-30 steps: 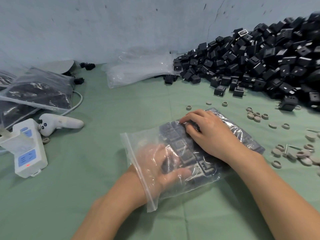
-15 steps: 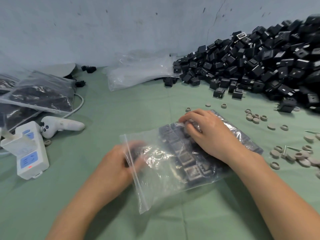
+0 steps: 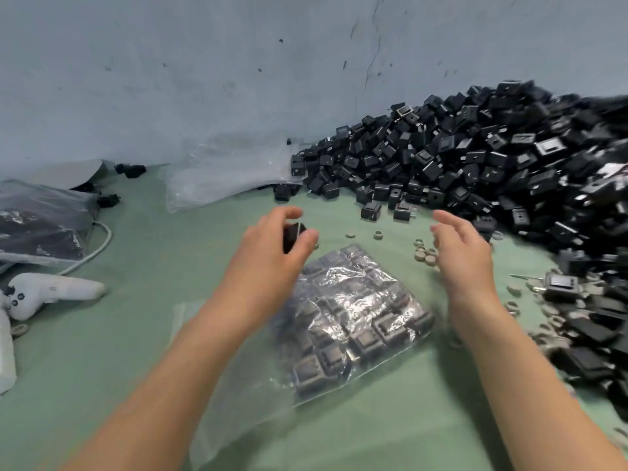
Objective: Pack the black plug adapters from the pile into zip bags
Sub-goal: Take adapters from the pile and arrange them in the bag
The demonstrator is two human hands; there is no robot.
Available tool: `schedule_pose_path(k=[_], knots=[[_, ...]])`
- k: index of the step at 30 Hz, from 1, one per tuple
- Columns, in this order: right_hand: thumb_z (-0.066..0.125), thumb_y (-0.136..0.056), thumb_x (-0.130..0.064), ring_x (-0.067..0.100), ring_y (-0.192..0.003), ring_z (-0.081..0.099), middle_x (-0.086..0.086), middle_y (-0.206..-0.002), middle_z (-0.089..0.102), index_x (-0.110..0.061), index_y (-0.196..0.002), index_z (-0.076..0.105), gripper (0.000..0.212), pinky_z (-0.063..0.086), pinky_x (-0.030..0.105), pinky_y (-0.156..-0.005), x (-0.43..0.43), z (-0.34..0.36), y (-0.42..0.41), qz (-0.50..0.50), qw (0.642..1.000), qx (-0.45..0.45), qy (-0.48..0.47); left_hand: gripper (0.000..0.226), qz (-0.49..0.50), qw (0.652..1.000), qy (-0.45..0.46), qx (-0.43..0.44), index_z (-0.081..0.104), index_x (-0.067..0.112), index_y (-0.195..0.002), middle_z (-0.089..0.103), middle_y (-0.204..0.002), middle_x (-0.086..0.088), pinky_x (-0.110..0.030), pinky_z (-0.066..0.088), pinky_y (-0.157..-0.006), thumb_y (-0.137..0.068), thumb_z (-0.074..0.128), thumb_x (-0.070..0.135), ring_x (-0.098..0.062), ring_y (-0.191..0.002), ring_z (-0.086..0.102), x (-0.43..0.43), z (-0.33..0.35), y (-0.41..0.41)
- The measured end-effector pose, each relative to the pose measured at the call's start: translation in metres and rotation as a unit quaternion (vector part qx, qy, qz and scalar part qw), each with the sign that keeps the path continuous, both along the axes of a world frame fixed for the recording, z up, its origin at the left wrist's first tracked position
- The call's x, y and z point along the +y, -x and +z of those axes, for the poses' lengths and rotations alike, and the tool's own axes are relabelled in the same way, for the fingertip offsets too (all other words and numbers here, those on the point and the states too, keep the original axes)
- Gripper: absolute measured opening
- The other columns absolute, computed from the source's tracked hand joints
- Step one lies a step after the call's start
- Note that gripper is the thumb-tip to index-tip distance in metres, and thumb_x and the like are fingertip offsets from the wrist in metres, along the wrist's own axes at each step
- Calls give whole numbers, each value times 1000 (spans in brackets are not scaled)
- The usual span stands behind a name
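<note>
Left hand (image 3: 272, 246): off the bag now, raised over the desk (image 3: 142, 368) just beyond the bag's far corner, thumb and fingers curled round one black adapter (image 3: 294, 234). A second ago this hand was inside the bag up to the wrist; half a second ago it was at the bag's mouth. Where the adapter was picked up cannot be told.

Right hand (image 3: 462, 253): holds nothing, fingers loosely spread, lifted and pointing toward the pile. A moment earlier it lay flat on the bag, pressing the contents.

Zip bag (image 3: 356, 321): lies flat between the two forearms, near the middle of the desk, no hand on it. Adapters inside sit in rough rows. Its mouth faces the near-left; too blurred to say whether it is sealed.

Pile of black plug adapters (image 3: 475, 164): heaped along the far edge into the right far corner, spilling down the right side. Still very large.

Reading: the arranging step looks finished and both hands are turning back to fetch more. The bag appears partly filled, the task overall far from done.

Around: beige rings (image 3: 424, 253) scattered between bag and pile; empty clear bags (image 3: 231, 171) at the far edge; filled bags (image 3: 37, 222) and a white controller (image 3: 51, 294) by the left edge.
</note>
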State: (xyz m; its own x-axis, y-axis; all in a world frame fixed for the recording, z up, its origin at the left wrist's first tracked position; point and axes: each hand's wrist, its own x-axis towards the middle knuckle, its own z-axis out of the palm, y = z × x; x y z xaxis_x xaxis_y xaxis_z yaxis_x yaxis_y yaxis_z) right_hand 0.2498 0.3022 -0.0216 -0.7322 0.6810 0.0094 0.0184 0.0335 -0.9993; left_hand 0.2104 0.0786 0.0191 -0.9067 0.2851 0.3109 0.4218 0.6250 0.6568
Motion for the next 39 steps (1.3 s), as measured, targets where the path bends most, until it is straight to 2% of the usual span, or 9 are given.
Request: schedule_pose_path(k=[1,2,5,9,13,16,23,29,39], knots=[[46,-101,-20,16,-104,61,-13,-106,62,-28,-127,60,30,50,47,-100,8,-2,1,-17,997,-9,78,41,-19,999,46,-1,50,27,-135,60,-125,8,-31,48,-96,-98,53,46,-11,-112,57,27,2,13],[46,-102,-19,35,-119,54,-7,-110,62,-24,-126,59,28,52,45,-98,16,-4,3,-26,988,-8,152,43,-32,996,85,-2,48,23,-138,58,-131,3,-38,47,-101,-100,52,43,-16,-119,54,51,2,28],[47,-104,-21,23,-111,61,7,-123,60,-12,-118,53,18,51,34,-89,32,-8,10,-32,949,26,312,43,-60,986,153,-37,43,19,-143,52,-140,-6,-46,41,-107,-103,45,34,-26,-128,47,110,-8,74],[48,-104,-20,23,-100,65,11,-120,59,-14,-94,53,12,53,32,-77,43,-10,22,-16,930,44,366,47,-75,978,185,-62,34,20,-150,37,-149,-14,-47,32,-113,-103,38,20,-32,-138,32,165,-39,122],[49,-102,-16,26,-92,68,13,-118,62,-13,-95,53,9,57,33,-72,57,-13,31,-11,911,62,407,79,-38,962,269,-1,17,28,-156,4,-164,-14,-54,16,-119,-92,49,62,-37,-150,6,197,-65,146],[45,-101,-14,26,-89,69,13,-116,63,-14,-102,56,11,57,33,-71,65,-17,35,0,901,70,428,93,-21,963,268,-24,15,31,-155,0,-165,-11,-59,16,-118,-82,50,76,-42,-150,-2,211,-71,166],[43,-100,-14,23,-83,70,10,-109,66,-16,-99,57,14,55,30,-63,70,-18,40,-3,899,70,432,53,39,967,249,41,37,21,-133,45,-140,-8,-53,41,-96,-89,48,48,-43,-129,35,232,-75,170],[41,-98,-8,21,-81,68,8,-104,65,-16,-96,58,19,53,29,-63,65,-15,39,-19,903,69,424,42,23,951,290,107,37,25,-138,44,-139,-5,-49,38,-86,-98,37,41,-43,-116,45,222,-81,157],[43,-99,-10,19,-79,64,5,-99,62,-17,-95,59,18,52,29,-62,64,-11,33,-32,910,54,410,38,37,942,324,83,43,22,-133,48,-131,-8,-40,37,-75,-97,38,34,-41,-111,53,221,-68,156]])
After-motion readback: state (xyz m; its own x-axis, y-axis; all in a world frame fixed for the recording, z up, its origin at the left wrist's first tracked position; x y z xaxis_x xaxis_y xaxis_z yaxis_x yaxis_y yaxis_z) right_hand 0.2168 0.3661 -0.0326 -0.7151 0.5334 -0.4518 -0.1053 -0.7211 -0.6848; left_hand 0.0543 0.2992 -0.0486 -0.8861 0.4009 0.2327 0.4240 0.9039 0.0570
